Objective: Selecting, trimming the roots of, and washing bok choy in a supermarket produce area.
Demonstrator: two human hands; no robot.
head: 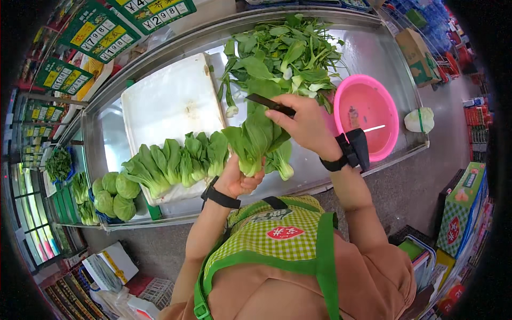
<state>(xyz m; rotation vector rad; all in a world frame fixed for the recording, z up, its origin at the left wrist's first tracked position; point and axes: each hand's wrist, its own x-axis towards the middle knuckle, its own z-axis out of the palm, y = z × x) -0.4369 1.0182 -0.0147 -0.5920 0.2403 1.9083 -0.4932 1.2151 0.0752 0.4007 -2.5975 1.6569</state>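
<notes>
My left hand (240, 179) holds a head of bok choy (253, 140) near its pale base, leaves pointing away from me. Just above those leaves, my right hand (302, 124) grips a small black-handled knife (270, 105), its dark blade pointing left. A row of bok choy heads (172, 164) lies along the near edge of a white foam board (172, 100). One more head (283, 162) lies on the metal counter, right of my left hand. Beyond my hands spreads a pile of loose green leaves and trimmings (296, 52).
A pink plastic basin (396, 120) with liquid stands at the right of the metal counter (360, 48). Near the counter's right edge lies a banded cabbage (419, 121). Green cabbages (116, 192) sit at the left end. A cardboard box (418, 58) stands beyond the right edge.
</notes>
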